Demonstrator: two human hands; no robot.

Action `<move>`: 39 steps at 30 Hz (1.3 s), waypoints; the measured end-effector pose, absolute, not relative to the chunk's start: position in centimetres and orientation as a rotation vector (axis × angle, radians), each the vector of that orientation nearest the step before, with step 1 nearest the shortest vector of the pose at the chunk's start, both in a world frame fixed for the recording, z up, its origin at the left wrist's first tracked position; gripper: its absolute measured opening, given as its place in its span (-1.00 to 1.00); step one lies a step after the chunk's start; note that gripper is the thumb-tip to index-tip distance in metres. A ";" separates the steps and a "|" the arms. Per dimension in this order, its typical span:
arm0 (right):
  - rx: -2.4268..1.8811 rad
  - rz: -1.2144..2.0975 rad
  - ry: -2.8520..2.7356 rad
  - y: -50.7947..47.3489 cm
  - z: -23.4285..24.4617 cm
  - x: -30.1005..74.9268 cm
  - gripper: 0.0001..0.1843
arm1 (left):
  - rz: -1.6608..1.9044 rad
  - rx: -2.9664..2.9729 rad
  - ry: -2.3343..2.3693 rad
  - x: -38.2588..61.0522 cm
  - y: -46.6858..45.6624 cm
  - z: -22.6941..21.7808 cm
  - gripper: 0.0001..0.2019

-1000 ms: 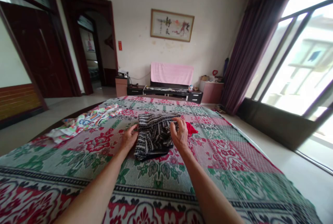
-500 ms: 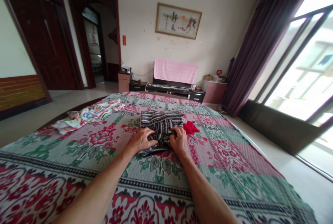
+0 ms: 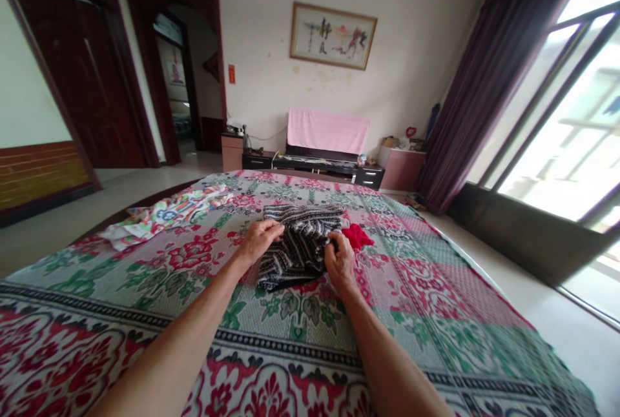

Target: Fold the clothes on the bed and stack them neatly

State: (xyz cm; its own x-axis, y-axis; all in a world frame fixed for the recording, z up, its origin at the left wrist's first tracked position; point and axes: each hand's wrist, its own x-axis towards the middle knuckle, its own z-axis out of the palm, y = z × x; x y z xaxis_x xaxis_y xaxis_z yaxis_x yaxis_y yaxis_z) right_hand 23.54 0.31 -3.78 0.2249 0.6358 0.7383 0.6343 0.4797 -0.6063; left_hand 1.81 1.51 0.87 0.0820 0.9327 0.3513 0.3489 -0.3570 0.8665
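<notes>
Striped black-and-white garment (image 3: pixel 300 252), one, knitted-looking, partly folded, rumpled across the middle. Lies on the patterned bedspread (image 3: pixel 290 381), between the two hands: directly right of the left hand and left of the right hand. Its banded far edge lies flat beyond both; a dark strip shows along its near edge.

Left hand (image 3: pixel 261 240): thumb and fingers drawn together, apparently pinching cloth at the garment's left side. Right hand (image 3: pixel 341 261): fingers curled, gripping a bunch of cloth at the right side.

Adjacent items: red cloth (image 3: pixel 357 236), crumpled, just beyond the right hand, beside the garment's far right part. White printed garment (image 3: pixel 169 215), multicoloured, spread loosely at far left, well apart from the left hand.

Changes against half a second ago: left hand, then resting over the near left part of the striped piece, now farther off and at its side; right hand slightly farther right; cloth between them, then smoother, now raised in folds. Red cloth and printed garment unmoved.
</notes>
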 end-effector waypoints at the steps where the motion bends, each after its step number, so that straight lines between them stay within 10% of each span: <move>1: -1.158 0.001 -1.458 0.2 -3.3 23.3 -0.77 | 1.315 1.700 1.207 1.7 1.3 1.8 -0.70; 7: -1.007 0.517 -1.283 -0.2 1.5 22.4 -0.79 | 1.441 1.463 1.049 1.8 0.5 4.2 -0.58; 13: -0.750 0.915 -0.766 0.4 4.8 25.1 -0.77 | 0.847 1.973 1.054 2.1 0.2 2.4 -0.51; 23: -0.769 0.824 -0.590 1.0 4.6 26.9 -0.73 | 0.680 2.281 1.176 2.0 0.7 0.3 -0.84; 31: -0.941 0.765 -0.884 1.0 4.0 27.0 -0.82 | 1.500 1.402 1.042 -2.2 1.1 5.8 -0.62; 39: -1.351 0.390 -1.128 1.0 2.8 26.3 -0.67 | 1.371 1.665 1.604 -2.6 2.9 3.0 -0.67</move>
